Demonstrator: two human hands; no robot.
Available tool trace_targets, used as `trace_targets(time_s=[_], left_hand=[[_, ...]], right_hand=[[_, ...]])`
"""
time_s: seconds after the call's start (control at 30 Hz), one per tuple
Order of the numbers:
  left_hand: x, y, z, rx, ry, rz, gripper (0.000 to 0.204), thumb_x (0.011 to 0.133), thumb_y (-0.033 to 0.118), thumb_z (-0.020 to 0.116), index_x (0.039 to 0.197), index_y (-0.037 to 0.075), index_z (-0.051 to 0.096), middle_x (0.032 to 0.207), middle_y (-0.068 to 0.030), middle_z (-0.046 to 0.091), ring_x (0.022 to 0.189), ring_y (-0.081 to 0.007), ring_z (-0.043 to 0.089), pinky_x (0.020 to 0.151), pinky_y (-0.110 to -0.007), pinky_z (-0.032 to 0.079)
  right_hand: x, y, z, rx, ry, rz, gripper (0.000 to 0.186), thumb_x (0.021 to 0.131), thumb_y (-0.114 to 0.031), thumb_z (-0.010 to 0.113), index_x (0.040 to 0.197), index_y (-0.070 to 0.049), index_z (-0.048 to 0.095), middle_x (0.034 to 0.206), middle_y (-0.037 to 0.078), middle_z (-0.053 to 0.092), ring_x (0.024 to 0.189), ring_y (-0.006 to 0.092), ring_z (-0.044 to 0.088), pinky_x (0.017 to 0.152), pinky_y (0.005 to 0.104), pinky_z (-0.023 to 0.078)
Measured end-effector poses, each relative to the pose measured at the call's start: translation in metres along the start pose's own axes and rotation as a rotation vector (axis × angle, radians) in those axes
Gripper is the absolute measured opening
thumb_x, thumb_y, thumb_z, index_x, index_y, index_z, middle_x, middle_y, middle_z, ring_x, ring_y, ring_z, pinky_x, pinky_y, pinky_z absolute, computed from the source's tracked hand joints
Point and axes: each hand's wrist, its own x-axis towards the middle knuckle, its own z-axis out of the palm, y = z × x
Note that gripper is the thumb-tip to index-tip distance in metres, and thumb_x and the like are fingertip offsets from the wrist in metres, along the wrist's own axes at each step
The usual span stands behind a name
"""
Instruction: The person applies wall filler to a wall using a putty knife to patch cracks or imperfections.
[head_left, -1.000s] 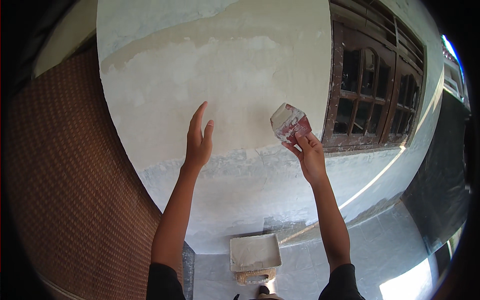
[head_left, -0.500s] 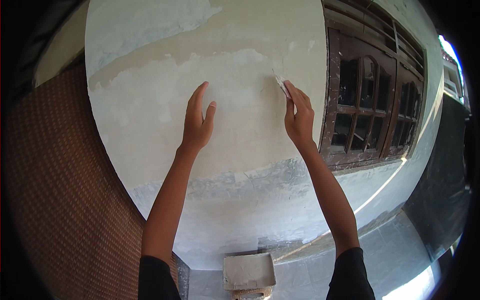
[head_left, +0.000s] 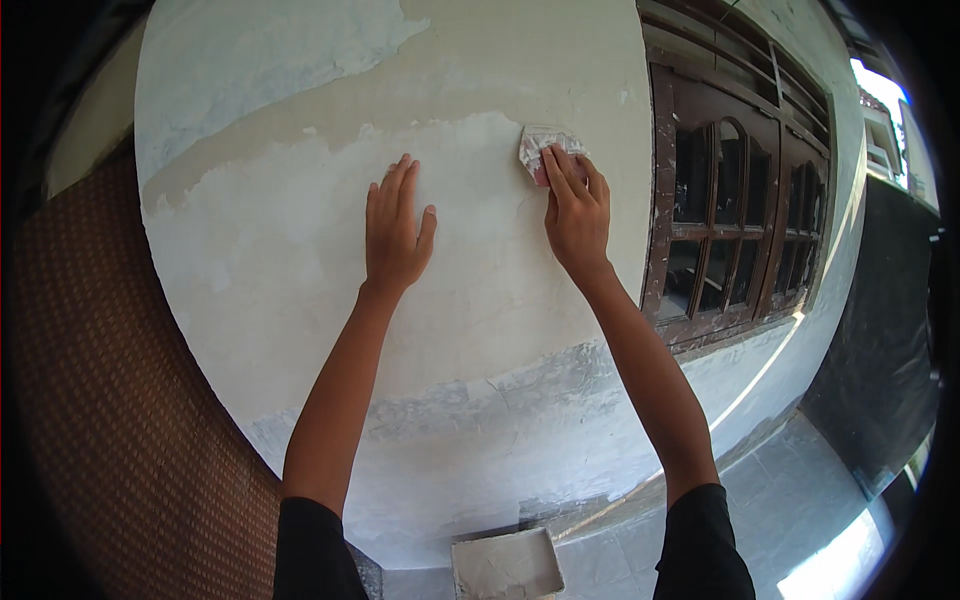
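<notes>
In front of me rises a pale wall (head_left: 470, 300) with whitish putty spread over its beige surface in uneven patches. My right hand (head_left: 580, 220) is closed on a flat putty spreader (head_left: 538, 145), smeared white with a bit of pink showing. The spreader lies nearly flat at the wall, by the upper edge of the white patch. Its lower part is hidden behind my fingers. To the left, my left hand (head_left: 395, 235) is open and holds nothing, its fingers pointing up close to the wall. Whether its fingertips touch the surface I cannot tell.
A dark brown wooden window (head_left: 730, 210) with glass panes is set in the wall at right. Below stands a shallow tray (head_left: 508, 567) coated with greyish paste, on the tiled floor (head_left: 620, 545). A brown woven screen (head_left: 130, 400) borders the left side.
The spreader has turned from edge-on to showing its broad face. My right hand has shifted slightly left. The fingers of my left hand have spread a little. The view has shifted somewhat.
</notes>
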Motion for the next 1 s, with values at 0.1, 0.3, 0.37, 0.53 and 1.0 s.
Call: trace_targets(time_s=[0.1, 0.3, 0.37, 0.53, 1.0], left_hand=[[-0.010, -0.013, 0.007, 0.157, 0.037, 0.065, 0.059, 0.094, 0.016, 0.053, 0.151, 0.009, 0.037, 0.158, -0.0076, 0.038, 0.146, -0.0248, 0.035, 0.120, -0.049, 0.023], [-0.008, -0.008, 0.008, 0.204, 0.039, 0.042, 0.059, 0.094, 0.019, 0.053, 0.151, 0.010, 0.039, 0.158, -0.0047, 0.038, 0.145, -0.0214, 0.037, 0.121, -0.047, 0.024], [-0.009, -0.009, 0.008, 0.205, 0.037, 0.037, 0.059, 0.094, 0.019, 0.052, 0.151, 0.010, 0.039, 0.158, -0.0046, 0.038, 0.145, -0.0214, 0.037, 0.121, -0.047, 0.023], [-0.011, -0.010, 0.008, 0.164, 0.002, 0.020, 0.060, 0.095, 0.019, 0.050, 0.153, 0.011, 0.034, 0.161, -0.0046, 0.032, 0.148, -0.0228, 0.031, 0.122, -0.049, 0.018], [-0.004, -0.006, 0.012, 0.056, 0.045, 0.005, 0.060, 0.096, 0.019, 0.050, 0.153, 0.012, 0.034, 0.161, -0.0040, 0.031, 0.149, -0.0228, 0.030, 0.121, -0.052, 0.018]], right_hand=[[-0.001, -0.001, 0.004, -0.072, -0.061, -0.039, 0.044, 0.086, 0.000, 0.061, 0.130, -0.004, 0.063, 0.134, 0.009, 0.063, 0.119, 0.0350, 0.058, 0.103, 0.0470, 0.044], [-0.001, 0.008, -0.001, -0.202, -0.230, -0.106, 0.040, 0.087, -0.001, 0.058, 0.126, -0.004, 0.065, 0.133, 0.011, 0.064, 0.119, 0.0329, 0.062, 0.101, 0.0456, 0.044], [0.001, 0.009, -0.003, -0.206, -0.282, -0.131, 0.039, 0.086, -0.002, 0.060, 0.125, -0.003, 0.065, 0.132, 0.011, 0.064, 0.117, 0.0324, 0.063, 0.100, 0.0438, 0.044], [-0.002, 0.010, -0.008, -0.236, -0.372, -0.157, 0.038, 0.085, -0.003, 0.061, 0.123, -0.003, 0.065, 0.132, 0.011, 0.065, 0.113, 0.0308, 0.065, 0.096, 0.0413, 0.045], [-0.054, 0.003, -0.066, -0.200, -0.548, -0.244, 0.042, 0.080, -0.006, 0.067, 0.122, -0.007, 0.067, 0.125, 0.005, 0.069, 0.103, 0.0255, 0.068, 0.089, 0.0393, 0.044]])
